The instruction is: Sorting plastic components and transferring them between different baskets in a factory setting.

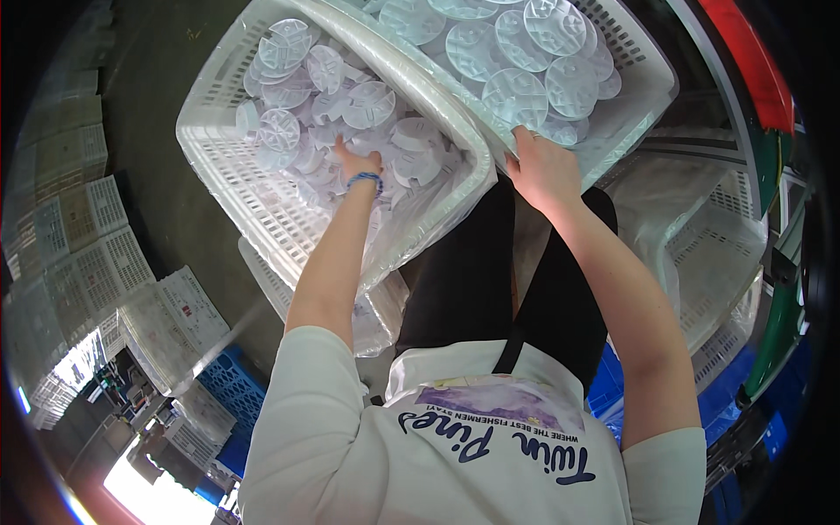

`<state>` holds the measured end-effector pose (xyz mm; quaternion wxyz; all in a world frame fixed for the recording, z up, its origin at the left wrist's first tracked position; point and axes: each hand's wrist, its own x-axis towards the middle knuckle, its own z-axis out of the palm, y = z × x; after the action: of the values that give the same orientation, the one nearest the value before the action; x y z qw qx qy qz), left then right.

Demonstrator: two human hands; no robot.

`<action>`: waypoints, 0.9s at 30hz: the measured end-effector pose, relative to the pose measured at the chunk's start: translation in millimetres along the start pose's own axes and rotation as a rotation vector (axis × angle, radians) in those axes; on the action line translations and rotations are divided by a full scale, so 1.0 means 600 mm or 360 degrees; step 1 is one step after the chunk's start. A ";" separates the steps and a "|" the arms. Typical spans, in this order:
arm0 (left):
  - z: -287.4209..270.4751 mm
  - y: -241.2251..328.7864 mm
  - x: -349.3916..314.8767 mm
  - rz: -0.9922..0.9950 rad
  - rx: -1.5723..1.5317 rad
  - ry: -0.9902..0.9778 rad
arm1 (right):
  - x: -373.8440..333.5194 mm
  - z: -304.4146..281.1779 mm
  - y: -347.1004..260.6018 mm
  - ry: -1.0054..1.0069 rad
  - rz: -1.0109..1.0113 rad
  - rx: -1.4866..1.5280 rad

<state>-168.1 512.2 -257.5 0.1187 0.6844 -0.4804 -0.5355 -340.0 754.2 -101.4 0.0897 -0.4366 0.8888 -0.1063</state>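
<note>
I observe a dark-lettered shirt [490,437], the left hand [357,164] half-open, hold indeterminable, among plastic discs [368,105] in a white crate [275,185], the right hand [546,171] curled over the 2nd disc-filled crate [647,74] to its right.

You have one left hand [359,164], one right hand [546,171], and two baskets [265,184] with too many discs [514,98] to count.

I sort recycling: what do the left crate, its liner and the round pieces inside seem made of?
Left crate: likely rigid white plastic, satin, given its regular moulded slots. Liner: probably thin, clear, glossy plastic film; it wrinkles and glints. Round pieces: smooth, translucent, apparently moulded plastic, from their repeated shapes; exact type unclear.
</note>
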 end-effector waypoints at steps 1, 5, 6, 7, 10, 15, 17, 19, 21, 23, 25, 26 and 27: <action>-0.004 -0.002 0.006 0.0427 0.0420 0.0017 | 0.002 0.001 -0.004 0.0001 -0.0010 0.0010; 0.013 0.022 -0.012 0.0843 0.1212 -0.0018 | 0.003 0.005 -0.005 0.0018 -0.0029 0.0001; 0.015 0.026 -0.015 0.0860 0.1284 -0.0062 | 0.003 0.006 -0.007 0.0050 -0.0057 0.0005; 0.018 0.028 -0.020 0.0858 0.1284 -0.0057 | 0.003 0.006 -0.009 0.0051 -0.0061 0.0008; 0.040 0.078 -0.084 0.0862 0.1572 -0.0216 | 0.000 0.004 -0.001 0.0004 -0.0001 -0.0017; 0.045 0.045 -0.071 0.1021 0.2270 -0.0007 | 0.003 -0.005 -0.010 -0.0063 0.0031 -0.0008; 0.049 0.010 -0.062 0.1211 0.2041 0.0038 | 0.004 -0.004 -0.006 -0.0053 0.0027 -0.0008; 0.048 -0.014 -0.052 0.1388 0.1819 0.0085 | 0.002 -0.004 -0.005 -0.0044 0.0023 0.0007; 0.046 -0.014 -0.041 0.1499 0.1594 -0.0008 | 0.003 -0.008 -0.006 -0.0053 0.0018 0.0017; 0.037 -0.004 -0.041 0.1445 0.1542 -0.0070 | 0.002 -0.007 -0.004 -0.0054 0.0034 0.0015; -0.002 0.000 -0.028 0.1618 0.1455 0.0079 | -0.002 -0.005 -0.010 -0.0058 0.0012 0.0035; -0.027 0.007 -0.024 0.1614 0.1457 0.0102 | 0.001 -0.002 -0.010 -0.0053 -0.0007 0.0040; -0.058 0.012 -0.025 0.1561 0.1409 0.0086 | 0.002 0.000 -0.014 -0.0055 -0.0026 0.0049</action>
<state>-141.9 508.1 -229.3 0.0683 0.3835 -0.9080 -0.1539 -334.3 748.5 -99.1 0.1110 -0.4442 0.8818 -0.1133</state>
